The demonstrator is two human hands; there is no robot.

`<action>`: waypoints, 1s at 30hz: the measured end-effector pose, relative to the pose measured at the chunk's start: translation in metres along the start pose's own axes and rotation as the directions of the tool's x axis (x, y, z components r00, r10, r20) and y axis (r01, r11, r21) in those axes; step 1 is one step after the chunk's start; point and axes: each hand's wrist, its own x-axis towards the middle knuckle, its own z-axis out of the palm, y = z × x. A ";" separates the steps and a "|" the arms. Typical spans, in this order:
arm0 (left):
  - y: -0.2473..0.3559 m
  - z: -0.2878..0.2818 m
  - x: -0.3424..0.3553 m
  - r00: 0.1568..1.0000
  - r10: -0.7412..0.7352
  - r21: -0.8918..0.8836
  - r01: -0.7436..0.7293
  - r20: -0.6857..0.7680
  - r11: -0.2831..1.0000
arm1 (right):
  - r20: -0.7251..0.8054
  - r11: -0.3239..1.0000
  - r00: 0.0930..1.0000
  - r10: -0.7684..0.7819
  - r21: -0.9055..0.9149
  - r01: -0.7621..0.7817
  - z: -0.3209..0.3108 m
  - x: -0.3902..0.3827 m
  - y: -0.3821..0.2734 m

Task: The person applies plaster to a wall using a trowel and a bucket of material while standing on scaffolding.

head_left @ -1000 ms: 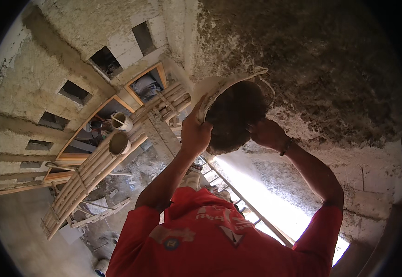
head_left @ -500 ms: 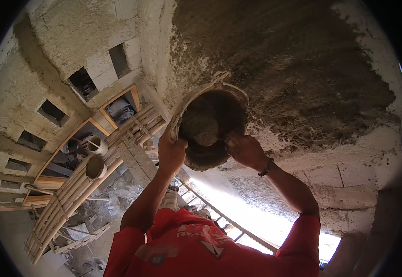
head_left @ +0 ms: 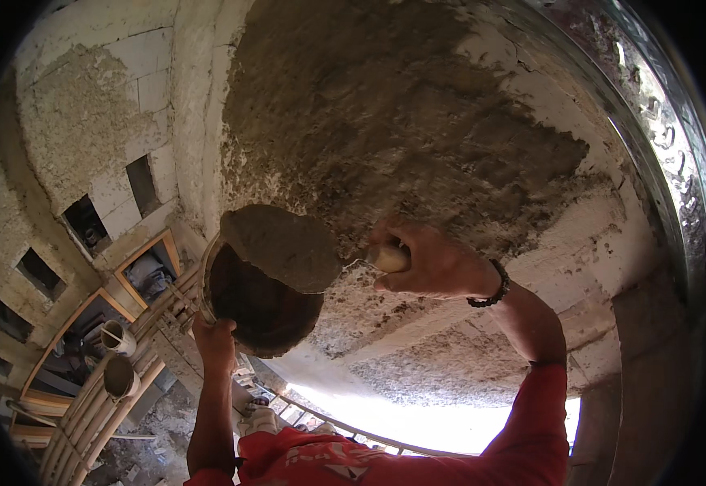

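Note:
My left hand [head_left: 213, 342] grips the near-left rim of a round, mortar-caked bucket [head_left: 248, 312], which is tilted so its dark inside shows. In my right hand [head_left: 442, 263] is a trowel [head_left: 389, 257], its pale rounded handle end showing between thumb and fingers. A broad grey-brown slab of wet mortar [head_left: 282, 245] sits at the trowel's far end, over the bucket's mouth, and hides the blade. Beyond both hands, a wide patch of wet plaster [head_left: 418, 105] covers much of the block wall [head_left: 531, 73].
Below left, a platform of lashed poles [head_left: 98, 413] carries a mortar bucket [head_left: 120, 377] and a white pail [head_left: 118, 338]. The left wall has several dark square openings [head_left: 85, 223] and wooden frames [head_left: 149, 271]. Bright daylight comes in beneath the plastered wall, past a ladder-like rail [head_left: 353, 435].
My right hand has come up out of the bucket with the trowel and a load of mortar. The bucket now appears lower and further left, as the view has shifted.

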 end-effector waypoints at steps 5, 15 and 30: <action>0.011 -0.032 -0.009 1.000 -0.024 0.070 0.023 0.012 0.997 | -0.044 0.988 0.988 -0.150 0.024 0.152 -0.087 -0.014 -0.060; -0.017 -0.049 -0.035 0.994 -0.106 0.112 0.105 0.003 0.988 | -0.714 0.959 0.684 0.148 -0.066 -0.276 -0.179 -0.039 0.063; -0.052 -0.016 -0.051 0.986 -0.164 0.087 0.162 0.025 0.983 | 0.447 0.831 0.857 0.257 0.350 -0.432 0.126 -0.037 0.064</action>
